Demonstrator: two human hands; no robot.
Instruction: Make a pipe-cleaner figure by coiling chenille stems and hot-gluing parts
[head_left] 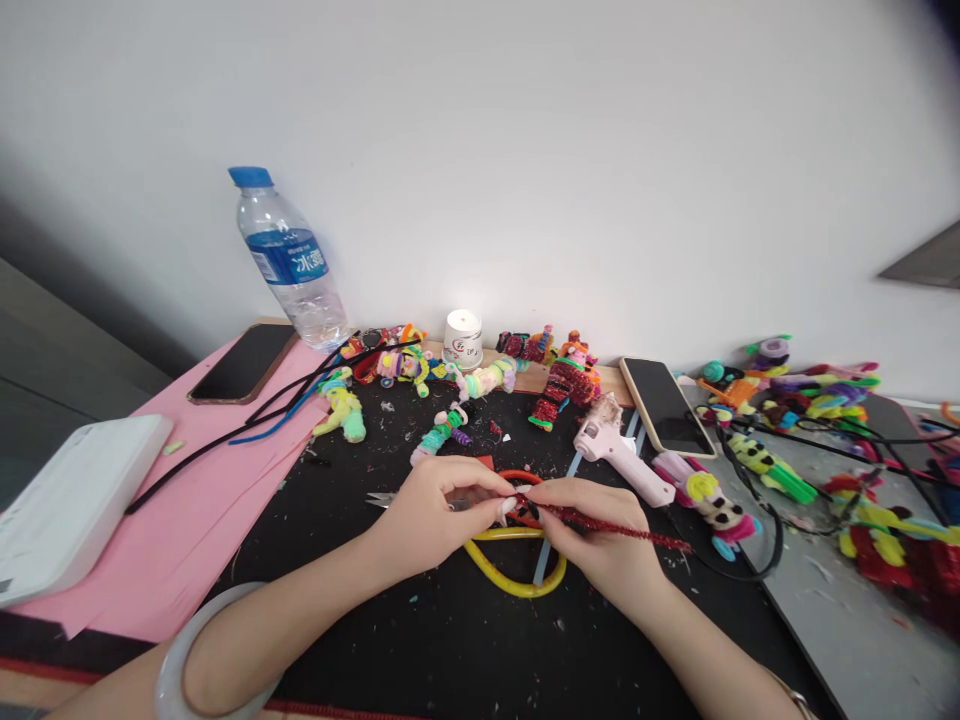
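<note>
Both of my hands meet over the black mat point(360, 610), fingertips pinched close together. A red tinsel pipe cleaner point(637, 530) runs out from my right hand point(600, 515) toward the right. My left hand point(457, 505) grips its other end, where a small dark red bit shows between the fingers. Below and behind my fingers lie scissors with yellow and red handles point(517, 588); their metal tips point(380, 499) stick out left of my left hand. A pale pink glue gun point(619, 455) lies just beyond my right hand.
Several pipe-cleaner figures point(566, 385) line the wall, with more piled at the right point(795, 400). A paper cup point(463, 340) stands upside down. A water bottle point(289, 260) leans on the wall. Phones point(244, 365) point(666, 405), pink paper point(225, 470) and a white box point(82, 510) lie around.
</note>
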